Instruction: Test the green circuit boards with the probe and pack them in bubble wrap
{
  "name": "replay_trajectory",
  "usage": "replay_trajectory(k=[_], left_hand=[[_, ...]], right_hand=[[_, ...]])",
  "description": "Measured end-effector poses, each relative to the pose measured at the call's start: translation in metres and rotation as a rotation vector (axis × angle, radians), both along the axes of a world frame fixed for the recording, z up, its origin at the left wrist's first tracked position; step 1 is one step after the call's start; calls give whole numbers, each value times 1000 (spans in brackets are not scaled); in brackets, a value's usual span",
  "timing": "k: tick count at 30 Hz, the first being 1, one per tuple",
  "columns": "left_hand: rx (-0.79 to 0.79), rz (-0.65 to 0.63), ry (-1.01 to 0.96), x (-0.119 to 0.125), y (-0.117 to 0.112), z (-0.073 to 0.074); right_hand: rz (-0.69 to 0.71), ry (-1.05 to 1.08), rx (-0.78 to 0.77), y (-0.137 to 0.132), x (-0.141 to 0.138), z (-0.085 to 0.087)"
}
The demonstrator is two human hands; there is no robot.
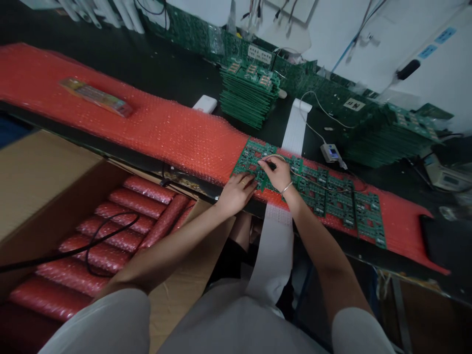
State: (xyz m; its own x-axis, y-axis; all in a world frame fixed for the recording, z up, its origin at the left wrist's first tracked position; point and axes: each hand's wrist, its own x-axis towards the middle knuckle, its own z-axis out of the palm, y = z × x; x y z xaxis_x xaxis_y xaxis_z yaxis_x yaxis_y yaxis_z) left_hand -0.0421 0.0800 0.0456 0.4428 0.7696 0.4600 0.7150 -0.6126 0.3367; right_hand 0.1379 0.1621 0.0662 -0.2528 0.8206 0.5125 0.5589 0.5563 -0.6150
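Several green circuit boards [369,219] lie flat in a row on the red bubble wrap [184,135], along the near edge of the counter [165,69]. Work seems to be at the row's left end: both hands are there, close together. The left hand [236,194] rests with bent fingers at the near side of the leftmost board [246,156]; whether it grips or only steadies cannot be told. The right hand [277,173] has thumb and fingers drawn together over the boards, apparently pinching the end of a thin wire [317,187], which trails right across the row. Whether that end is seated in a board is hidden by the fingers.

Beyond the row, nearer the counter's back edge, a small meter [331,153] shows a lit screen. The boards laid out are flat and unwrapped, so any wrapping of this row looks undone; which of them have been dealt with, the picture does not show.

Plenty seems left: a tall stack [249,98] and another stack [383,135] stand toward the back edge. Below the near edge, a cardboard box [40,182] holds many red rolls [105,250], probably finished packs, though their contents are hidden.
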Motion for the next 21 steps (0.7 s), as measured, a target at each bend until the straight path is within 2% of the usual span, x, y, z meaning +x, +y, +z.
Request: replay_trajectory(k=[4, 9, 21], left_hand=[[18, 32, -65, 2, 1, -11], [36, 35, -93, 3, -1, -16], [53, 17, -137, 4, -6, -14]], right_hand=[[100, -46, -56, 5, -8, 7], [169, -172, -20, 15, -19, 3], [216, -290, 20, 21, -24, 5]])
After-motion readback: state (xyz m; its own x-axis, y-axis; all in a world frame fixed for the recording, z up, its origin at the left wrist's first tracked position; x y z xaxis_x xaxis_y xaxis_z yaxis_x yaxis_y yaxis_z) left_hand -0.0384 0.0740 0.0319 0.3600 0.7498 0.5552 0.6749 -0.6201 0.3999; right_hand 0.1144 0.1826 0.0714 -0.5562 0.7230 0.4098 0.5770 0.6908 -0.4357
